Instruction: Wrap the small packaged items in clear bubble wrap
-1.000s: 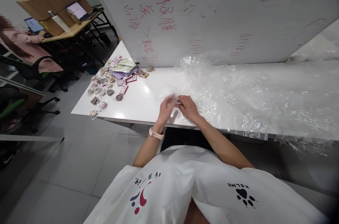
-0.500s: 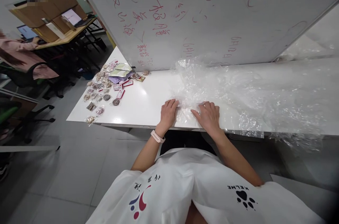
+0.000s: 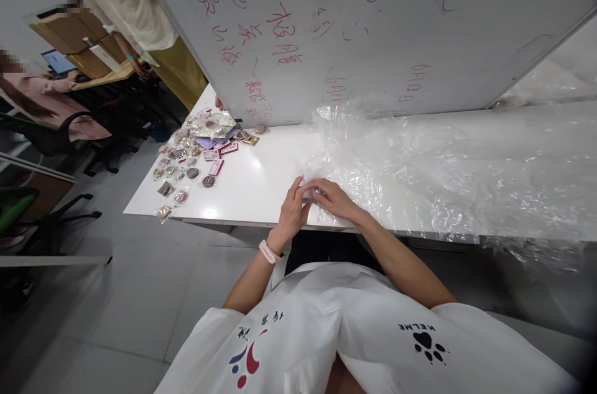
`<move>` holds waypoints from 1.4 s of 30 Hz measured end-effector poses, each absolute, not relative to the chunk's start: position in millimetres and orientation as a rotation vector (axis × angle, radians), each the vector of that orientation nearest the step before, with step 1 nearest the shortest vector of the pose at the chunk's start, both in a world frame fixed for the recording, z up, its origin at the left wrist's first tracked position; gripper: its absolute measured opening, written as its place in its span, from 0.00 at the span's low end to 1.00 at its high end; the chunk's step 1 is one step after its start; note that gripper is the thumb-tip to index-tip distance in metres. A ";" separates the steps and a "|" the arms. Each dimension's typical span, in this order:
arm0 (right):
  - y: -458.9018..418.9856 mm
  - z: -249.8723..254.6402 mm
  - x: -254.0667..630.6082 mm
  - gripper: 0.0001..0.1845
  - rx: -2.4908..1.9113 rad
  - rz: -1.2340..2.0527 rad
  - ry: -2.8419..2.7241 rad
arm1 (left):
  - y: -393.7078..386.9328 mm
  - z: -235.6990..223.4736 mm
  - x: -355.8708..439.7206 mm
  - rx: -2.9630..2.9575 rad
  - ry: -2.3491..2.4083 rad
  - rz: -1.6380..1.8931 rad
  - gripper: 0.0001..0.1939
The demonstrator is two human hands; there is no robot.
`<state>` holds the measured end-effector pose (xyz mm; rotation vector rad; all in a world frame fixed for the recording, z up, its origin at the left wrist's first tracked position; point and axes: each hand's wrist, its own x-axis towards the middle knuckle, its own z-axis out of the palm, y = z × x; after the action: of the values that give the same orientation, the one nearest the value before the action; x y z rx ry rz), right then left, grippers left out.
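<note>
A long sheet of clear, crinkled plastic packing film (image 3: 396, 176) lies along the white table (image 3: 261, 183) and droops over its front edge at the right. My left hand (image 3: 293, 210), with a pale band on its wrist, is curled at the film's left end near the table's front edge. Right beside it, my right hand (image 3: 336, 200) bends over the same end, its fingertips meeting the left hand's fingers. Both hands are closed on gathered film. What lies under the fingers, if anything, is hidden.
Several small wrapped pieces (image 3: 192, 173), red-and-white cards (image 3: 215, 167) and a purple packet (image 3: 208, 142) lie at the table's left. A whiteboard (image 3: 382, 58) with red writing stands behind. One person in pink (image 3: 88, 111) sits at a far desk; another person's hand (image 3: 219, 104) shows at the table's back corner.
My right hand has moved left to meet my left hand, drawing film with it. Another person in a white top has come up behind the whiteboard's left edge, reaching the table corner.
</note>
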<state>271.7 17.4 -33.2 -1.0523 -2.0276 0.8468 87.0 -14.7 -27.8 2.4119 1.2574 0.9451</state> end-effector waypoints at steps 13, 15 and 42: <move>35.7 -23.4 279.3 0.18 -1.398 0.895 -1.650 | 65.2 -2.6 75.2 2.099 1.317 0.612 0.14; 41.2 -22.7 278.4 0.19 -1.513 0.844 -1.609 | 74.9 1.5 78.6 1.967 1.309 0.583 0.16; 58.5 -15.7 276.5 0.29 -1.299 0.375 -2.469 | 77.2 -19.8 88.4 2.160 1.490 0.659 0.26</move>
<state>276.5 58.5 -15.7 -1.2986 -2.4695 0.3753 88.4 77.2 -19.8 2.1598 1.4900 0.6592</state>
